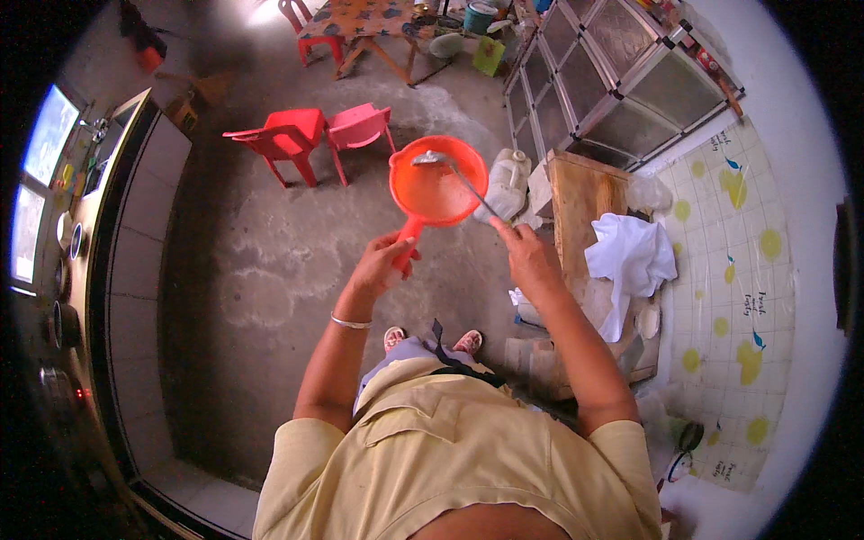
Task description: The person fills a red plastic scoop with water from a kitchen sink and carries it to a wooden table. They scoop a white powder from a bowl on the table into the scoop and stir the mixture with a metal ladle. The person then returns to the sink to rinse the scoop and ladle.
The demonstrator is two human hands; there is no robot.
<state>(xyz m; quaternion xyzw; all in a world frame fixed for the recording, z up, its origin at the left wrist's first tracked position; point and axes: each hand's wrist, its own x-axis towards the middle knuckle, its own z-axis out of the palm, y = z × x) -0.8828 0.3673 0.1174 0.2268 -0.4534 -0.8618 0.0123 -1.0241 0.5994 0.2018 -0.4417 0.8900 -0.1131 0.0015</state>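
My left hand grips the handle of a red plastic dipper, holding it out over the floor. Inside its bowl lies a pale, whitish content, not clear enough to name. My right hand is closed on the thin handle of a metal utensil, perhaps a spoon or ladle. The utensil's head, coated with something white, rests over the far left part of the dipper's bowl. The fingertips of my right hand are near the bowl's right rim, apart from my left hand.
Red and pink plastic chairs stand ahead. To the right are a plastic jug, a wooden table with a white cloth, and a framed cabinet. A counter with bowls runs along the left; a cloth-covered table stands beyond.
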